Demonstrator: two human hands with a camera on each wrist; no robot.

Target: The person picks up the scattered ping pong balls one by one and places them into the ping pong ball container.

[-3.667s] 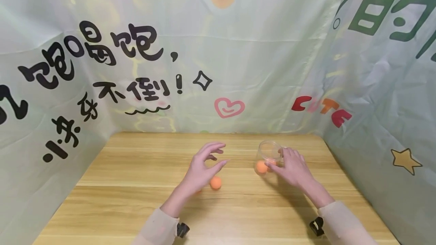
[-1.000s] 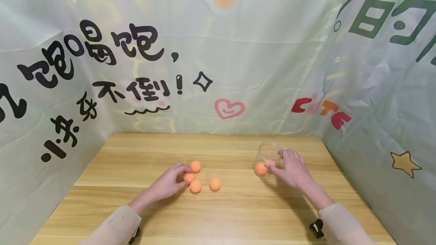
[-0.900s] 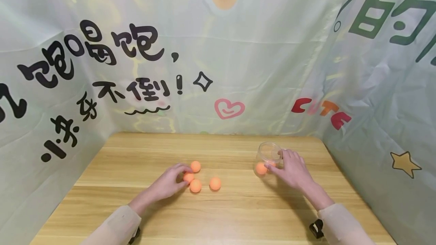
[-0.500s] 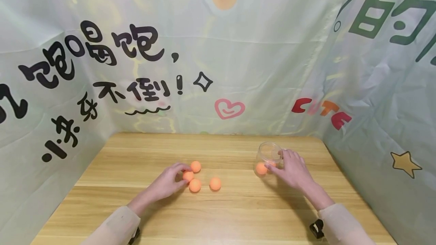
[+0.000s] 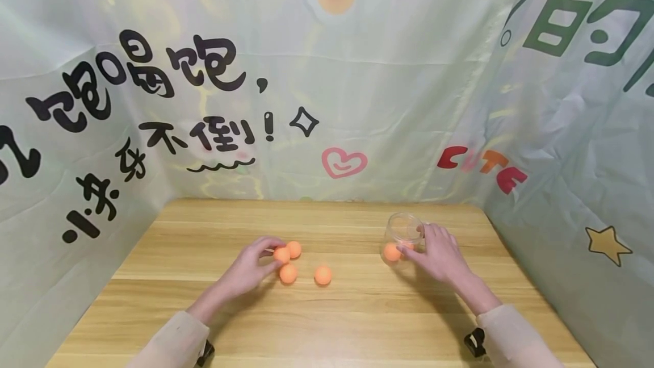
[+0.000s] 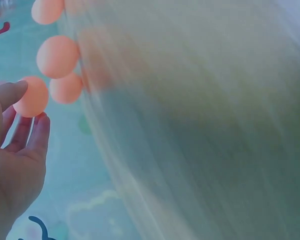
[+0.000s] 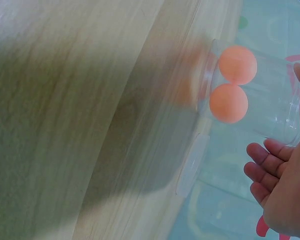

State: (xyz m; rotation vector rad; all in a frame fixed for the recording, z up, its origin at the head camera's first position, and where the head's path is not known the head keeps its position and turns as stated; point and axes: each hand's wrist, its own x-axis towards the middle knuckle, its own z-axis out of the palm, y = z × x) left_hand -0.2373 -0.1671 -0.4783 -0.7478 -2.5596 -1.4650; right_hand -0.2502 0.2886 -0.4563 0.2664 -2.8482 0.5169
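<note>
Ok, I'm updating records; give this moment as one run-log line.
left hand: pinches orange ball | right hand: holds clear jar | jar: two orange balls | table: three loose balls

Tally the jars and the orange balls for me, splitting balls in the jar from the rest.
Orange balls in the clear jar: 2
Other orange balls, one pinched by the left hand: 4
Clear jar: 1
Total: 7
</note>
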